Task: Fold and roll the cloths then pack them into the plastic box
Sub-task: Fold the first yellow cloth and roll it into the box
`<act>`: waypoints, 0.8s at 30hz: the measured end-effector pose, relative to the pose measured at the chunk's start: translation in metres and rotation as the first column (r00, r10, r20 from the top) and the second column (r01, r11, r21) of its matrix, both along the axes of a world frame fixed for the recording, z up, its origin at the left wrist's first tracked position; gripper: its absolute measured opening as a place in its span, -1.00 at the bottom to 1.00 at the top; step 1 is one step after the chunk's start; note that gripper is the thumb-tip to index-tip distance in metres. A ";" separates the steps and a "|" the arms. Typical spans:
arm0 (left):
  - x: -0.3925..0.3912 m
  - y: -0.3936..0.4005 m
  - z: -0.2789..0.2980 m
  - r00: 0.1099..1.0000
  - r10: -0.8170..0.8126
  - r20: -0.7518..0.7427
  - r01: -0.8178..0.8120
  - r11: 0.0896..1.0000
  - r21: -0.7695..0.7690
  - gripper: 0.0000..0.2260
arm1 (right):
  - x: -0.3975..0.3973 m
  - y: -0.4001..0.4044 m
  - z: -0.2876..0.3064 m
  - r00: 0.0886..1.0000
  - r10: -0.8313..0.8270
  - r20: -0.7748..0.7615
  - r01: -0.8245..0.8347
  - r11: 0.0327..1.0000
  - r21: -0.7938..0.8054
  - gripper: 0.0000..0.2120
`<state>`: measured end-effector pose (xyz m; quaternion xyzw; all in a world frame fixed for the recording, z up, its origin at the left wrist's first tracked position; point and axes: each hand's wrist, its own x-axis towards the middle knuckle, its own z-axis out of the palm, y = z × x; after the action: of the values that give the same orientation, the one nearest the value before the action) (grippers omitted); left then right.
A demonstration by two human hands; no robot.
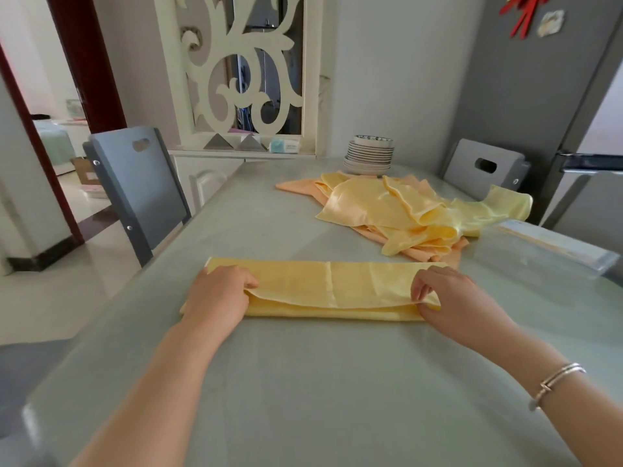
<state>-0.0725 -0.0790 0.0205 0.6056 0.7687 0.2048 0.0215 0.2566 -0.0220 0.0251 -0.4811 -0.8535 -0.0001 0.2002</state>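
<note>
A yellow satin cloth (323, 288) lies folded into a long strip across the middle of the table. My left hand (219, 298) pinches the upper layer's near edge at the strip's left end. At the right end, my right hand (451, 298) pinches the same edge, lifted a little off the lower layer. Farther back on the right lies a loose pile of yellow and orange cloths (397, 214). A clear plastic box (553, 244) shows at the table's right edge, only partly in view.
The pale grey-green table (303, 382) stretches toward me. A stack of plates and bowls (369, 156) stands at its far end. Grey chairs stand at the left (135, 187) and far right (485, 166). A fridge (556, 96) rises on the right.
</note>
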 end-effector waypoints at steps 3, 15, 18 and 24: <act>0.005 -0.002 0.003 1.000 0.000 0.011 0.000 1.000 -0.006 -0.50 | 0.000 -0.001 -0.001 0.999 0.011 -0.043 -0.013 0.999 -0.043 -0.84; 0.053 0.005 -0.005 0.835 -0.490 0.250 0.465 0.872 0.155 -0.85 | 0.001 0.001 -0.005 0.999 0.006 -0.045 -0.014 0.985 -0.171 -0.84; 0.053 0.007 -0.007 0.837 -0.500 0.224 0.479 0.866 0.144 -0.90 | 0.001 0.000 -0.004 0.998 -0.002 -0.057 -0.009 0.981 -0.194 -0.85; 0.054 0.007 -0.008 0.836 -0.513 0.194 0.493 0.858 0.144 -0.96 | 0.003 -0.004 0.002 0.996 -0.004 -0.091 -0.019 0.968 -0.251 -0.83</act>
<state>-0.0186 -0.0715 0.0128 0.7594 0.5652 0.2927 0.1347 0.2595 -0.0257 0.0274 -0.4989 -0.8385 0.1309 0.1759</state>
